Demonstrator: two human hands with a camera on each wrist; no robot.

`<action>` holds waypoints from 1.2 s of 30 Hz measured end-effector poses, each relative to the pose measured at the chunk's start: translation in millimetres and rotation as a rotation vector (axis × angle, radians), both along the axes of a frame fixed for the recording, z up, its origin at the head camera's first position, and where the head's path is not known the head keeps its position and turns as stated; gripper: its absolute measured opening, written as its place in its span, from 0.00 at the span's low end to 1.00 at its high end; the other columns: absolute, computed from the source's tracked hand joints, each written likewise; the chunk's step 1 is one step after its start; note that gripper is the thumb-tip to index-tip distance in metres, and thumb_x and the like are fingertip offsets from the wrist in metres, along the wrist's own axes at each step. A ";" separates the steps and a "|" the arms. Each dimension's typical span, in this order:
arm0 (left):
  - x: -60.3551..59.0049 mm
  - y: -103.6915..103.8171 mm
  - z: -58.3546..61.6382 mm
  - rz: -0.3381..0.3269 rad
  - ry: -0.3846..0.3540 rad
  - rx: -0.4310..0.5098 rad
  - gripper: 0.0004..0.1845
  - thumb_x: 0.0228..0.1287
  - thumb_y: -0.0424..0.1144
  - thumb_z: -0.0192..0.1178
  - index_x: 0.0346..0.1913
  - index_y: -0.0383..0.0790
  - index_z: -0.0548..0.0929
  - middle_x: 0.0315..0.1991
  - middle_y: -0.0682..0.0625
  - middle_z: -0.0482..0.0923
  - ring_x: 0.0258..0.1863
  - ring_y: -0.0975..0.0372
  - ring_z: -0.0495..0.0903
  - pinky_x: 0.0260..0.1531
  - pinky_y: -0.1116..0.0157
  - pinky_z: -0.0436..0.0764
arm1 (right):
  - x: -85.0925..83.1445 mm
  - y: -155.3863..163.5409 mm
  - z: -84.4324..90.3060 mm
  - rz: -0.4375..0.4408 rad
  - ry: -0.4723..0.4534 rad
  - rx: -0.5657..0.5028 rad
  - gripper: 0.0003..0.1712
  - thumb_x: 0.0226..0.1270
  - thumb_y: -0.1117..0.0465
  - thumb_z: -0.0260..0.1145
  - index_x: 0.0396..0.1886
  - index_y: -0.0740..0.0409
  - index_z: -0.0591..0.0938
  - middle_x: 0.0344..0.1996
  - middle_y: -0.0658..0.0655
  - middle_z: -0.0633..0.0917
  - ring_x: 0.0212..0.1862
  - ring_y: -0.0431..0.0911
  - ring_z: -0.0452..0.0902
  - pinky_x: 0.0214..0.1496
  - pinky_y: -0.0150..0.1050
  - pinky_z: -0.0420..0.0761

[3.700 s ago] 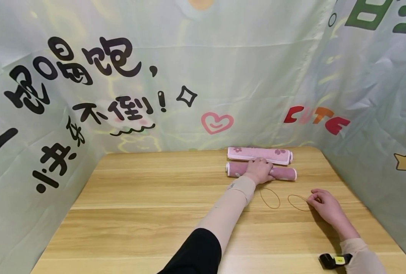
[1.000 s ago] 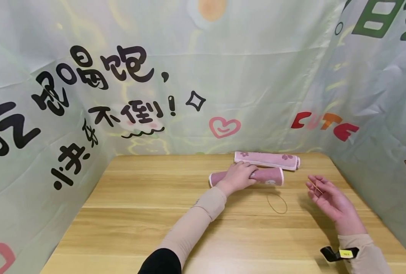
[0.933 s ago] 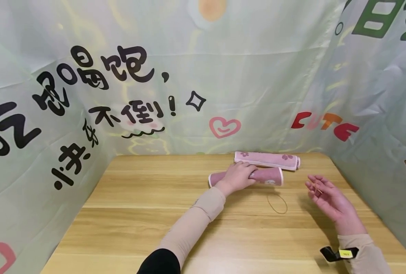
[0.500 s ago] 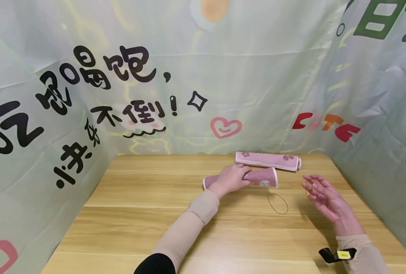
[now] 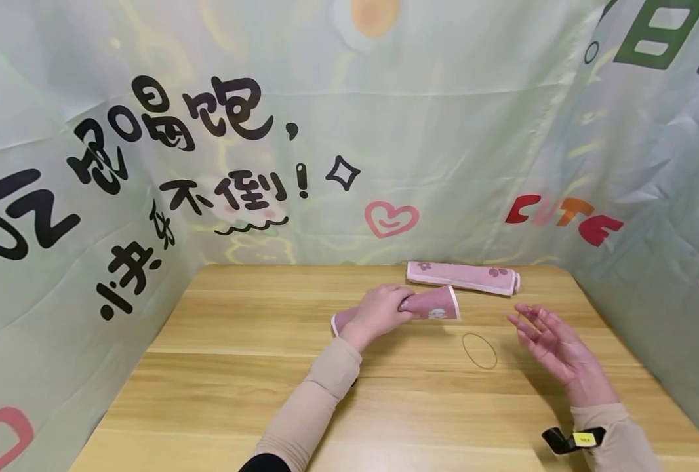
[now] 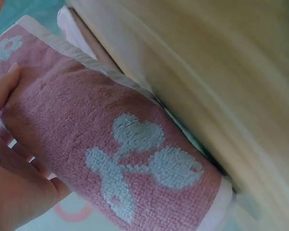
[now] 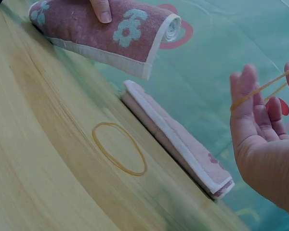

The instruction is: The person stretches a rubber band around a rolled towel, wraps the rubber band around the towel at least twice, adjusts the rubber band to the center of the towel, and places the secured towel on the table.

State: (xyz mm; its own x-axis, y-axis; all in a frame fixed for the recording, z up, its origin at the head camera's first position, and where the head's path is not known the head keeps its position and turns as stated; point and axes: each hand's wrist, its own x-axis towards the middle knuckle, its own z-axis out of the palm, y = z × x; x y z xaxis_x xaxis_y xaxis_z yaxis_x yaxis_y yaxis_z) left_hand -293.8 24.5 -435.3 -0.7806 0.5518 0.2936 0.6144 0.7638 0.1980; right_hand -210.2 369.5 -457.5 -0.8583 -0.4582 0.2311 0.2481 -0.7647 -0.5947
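Note:
My left hand (image 5: 379, 311) grips a rolled dark pink towel (image 5: 438, 305) with pale flowers and white edging. Its right end is tipped up off the table. In the left wrist view the thumb lies along the towel's terry surface (image 6: 62, 106). At the right, my right hand (image 5: 562, 354) is raised with fingers spread. A yellowish rubber band (image 7: 262, 87) is stretched between its fingers and thumb, seen best in the right wrist view. Another rubber band (image 7: 111, 124) lies flat on the table between the hands.
A light pink rolled towel (image 5: 461, 278) lies by the table's back edge, behind the hands. The wooden table (image 5: 237, 341) meets printed fabric walls (image 5: 456, 144) at the back and sides. A black strap with a yellow label (image 5: 582, 439) is on the right wrist.
My left hand has drawn the dark pink towel left and tipped it up. My right hand has picked up one rubber band, risen, and spread its fingers within it.

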 end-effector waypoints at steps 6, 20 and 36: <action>5.1 -14.3 3.1 0.030 0.047 0.032 0.24 0.61 0.57 0.64 0.58 0.53 0.81 0.53 0.54 0.84 0.50 0.59 0.83 0.46 0.58 0.82 | -4.1 -6.6 0.0 0.021 0.000 0.013 0.28 0.80 0.59 0.32 0.53 0.61 0.80 0.58 0.55 0.81 0.64 0.52 0.76 0.64 0.40 0.77; 8.2 -34.9 6.4 0.066 0.093 0.094 0.23 0.60 0.58 0.64 0.55 0.51 0.83 0.50 0.54 0.85 0.48 0.59 0.84 0.44 0.58 0.83 | -11.8 -39.0 6.0 0.050 -0.018 0.017 0.27 0.81 0.60 0.33 0.52 0.62 0.80 0.59 0.57 0.80 0.68 0.54 0.71 0.71 0.52 0.68; 11.1 -46.3 9.4 0.095 0.102 0.115 0.21 0.62 0.55 0.64 0.53 0.49 0.83 0.48 0.53 0.85 0.46 0.58 0.84 0.41 0.55 0.83 | -6.9 -99.6 16.9 -0.080 -0.033 0.265 0.21 0.80 0.62 0.40 0.60 0.55 0.77 0.61 0.50 0.77 0.66 0.48 0.73 0.67 0.50 0.74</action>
